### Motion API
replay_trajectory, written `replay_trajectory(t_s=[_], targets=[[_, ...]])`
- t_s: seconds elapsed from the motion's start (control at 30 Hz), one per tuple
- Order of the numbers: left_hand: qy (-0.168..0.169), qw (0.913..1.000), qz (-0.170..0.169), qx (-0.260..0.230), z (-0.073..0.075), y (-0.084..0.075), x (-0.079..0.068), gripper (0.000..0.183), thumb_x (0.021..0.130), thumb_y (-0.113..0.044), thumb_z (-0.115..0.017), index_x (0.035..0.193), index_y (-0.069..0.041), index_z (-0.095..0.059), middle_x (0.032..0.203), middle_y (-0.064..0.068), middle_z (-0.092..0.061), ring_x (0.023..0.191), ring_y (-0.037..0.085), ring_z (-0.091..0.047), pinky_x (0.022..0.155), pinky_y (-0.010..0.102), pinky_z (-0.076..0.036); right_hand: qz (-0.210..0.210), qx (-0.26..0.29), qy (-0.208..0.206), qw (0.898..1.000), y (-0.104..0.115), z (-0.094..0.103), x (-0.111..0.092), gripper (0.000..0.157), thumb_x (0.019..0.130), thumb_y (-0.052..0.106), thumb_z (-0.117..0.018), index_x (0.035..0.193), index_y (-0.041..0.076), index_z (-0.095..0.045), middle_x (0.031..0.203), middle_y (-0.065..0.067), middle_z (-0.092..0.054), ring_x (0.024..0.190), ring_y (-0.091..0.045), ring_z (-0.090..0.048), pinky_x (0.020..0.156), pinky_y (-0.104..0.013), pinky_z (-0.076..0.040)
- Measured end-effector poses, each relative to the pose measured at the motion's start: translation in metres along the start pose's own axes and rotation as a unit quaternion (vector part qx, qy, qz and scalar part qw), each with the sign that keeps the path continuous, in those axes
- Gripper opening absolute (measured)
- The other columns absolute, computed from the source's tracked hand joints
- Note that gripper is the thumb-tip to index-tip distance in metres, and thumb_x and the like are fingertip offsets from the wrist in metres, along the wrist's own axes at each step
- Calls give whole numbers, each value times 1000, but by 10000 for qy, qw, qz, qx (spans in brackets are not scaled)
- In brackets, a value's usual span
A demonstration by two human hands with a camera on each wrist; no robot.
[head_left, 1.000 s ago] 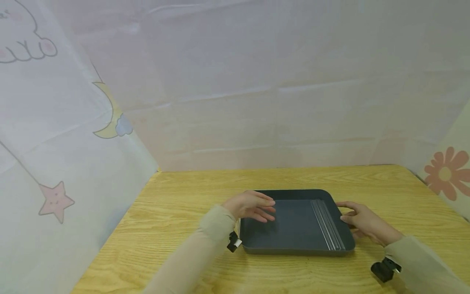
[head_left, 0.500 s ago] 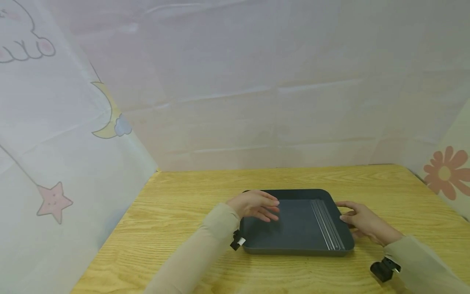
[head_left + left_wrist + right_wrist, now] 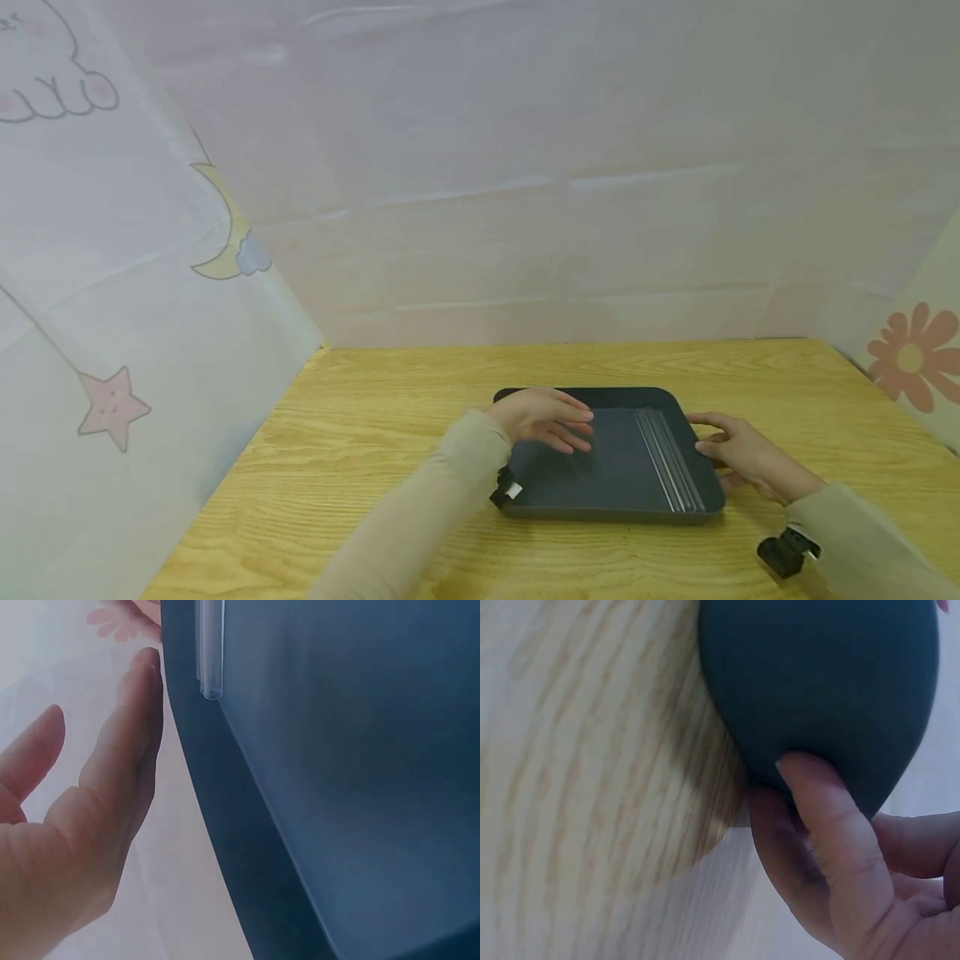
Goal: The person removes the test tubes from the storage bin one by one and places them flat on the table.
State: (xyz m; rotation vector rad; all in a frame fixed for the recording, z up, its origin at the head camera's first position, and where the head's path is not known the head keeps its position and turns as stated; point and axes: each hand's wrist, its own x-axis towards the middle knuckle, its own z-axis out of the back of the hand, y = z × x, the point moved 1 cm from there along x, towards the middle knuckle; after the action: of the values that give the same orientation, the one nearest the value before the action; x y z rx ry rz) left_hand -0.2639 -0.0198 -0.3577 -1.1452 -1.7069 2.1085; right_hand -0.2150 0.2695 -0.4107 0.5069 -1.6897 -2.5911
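A dark grey rectangular tray [image 3: 607,513] lies on the wooden table. Several clear, thin tubes [image 3: 667,458] lie side by side along its right inner side; the left wrist view shows the rounded end of a tube [image 3: 213,686]. My left hand [image 3: 543,419] hovers over the tray's left half, palm facing right, fingers loosely extended and holding nothing. My right hand [image 3: 746,454] holds the tray's right side, thumb and fingers at the rim and outer wall. In the right wrist view, fingertips [image 3: 810,776] press the dark wall; the tips of the others are partly hidden.
The wooden table [image 3: 360,433] stretches around the tray on all sides. A pale curtain [image 3: 555,208] hangs behind it, and printed sheets with a star [image 3: 114,408] and a flower [image 3: 911,357] stand at the sides. Small black wrist cameras [image 3: 786,550] sit at both cuffs.
My left hand has moved to the right, further over the tray, with its fingers in much the same pose. The right hand, tray and tubes have not visibly moved.
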Motion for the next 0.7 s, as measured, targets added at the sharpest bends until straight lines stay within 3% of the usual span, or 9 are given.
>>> replay_trajectory(t_s=[0.27, 0.43, 0.7], targets=[[9, 10000, 61, -48, -9, -2, 8, 42, 99, -12, -59, 137, 2, -51, 118, 17, -65, 105, 33, -66, 85, 39, -56, -36, 64, 30, 10000, 0, 0, 1, 54, 102, -5, -38, 149, -12, -13, 113, -30, -55, 84, -28, -66, 64, -44, -59], [-17, 9999, 47, -101, -11, -1, 13, 40, 98, -11, -60, 135, 2, -53, 115, 17, -66, 103, 33, -67, 84, 40, -56, 0, 66, -2, 10000, 0, 0, 0, 54, 103, -4, -39, 149, -11, -14, 116, -34, -53, 84, -28, -66, 64, -45, -59], [166, 9996, -19, -215, -15, 1, 25, 40, 100, -10, -56, 138, 2, -51, 116, 16, -66, 108, 34, -64, 87, 41, -55, -60, 101, -22, 9999, 0, -1, 1, 53, 102, -5, -39, 149, -11, -14, 112, -29, -57, 84, -28, -67, 66, -45, -59]])
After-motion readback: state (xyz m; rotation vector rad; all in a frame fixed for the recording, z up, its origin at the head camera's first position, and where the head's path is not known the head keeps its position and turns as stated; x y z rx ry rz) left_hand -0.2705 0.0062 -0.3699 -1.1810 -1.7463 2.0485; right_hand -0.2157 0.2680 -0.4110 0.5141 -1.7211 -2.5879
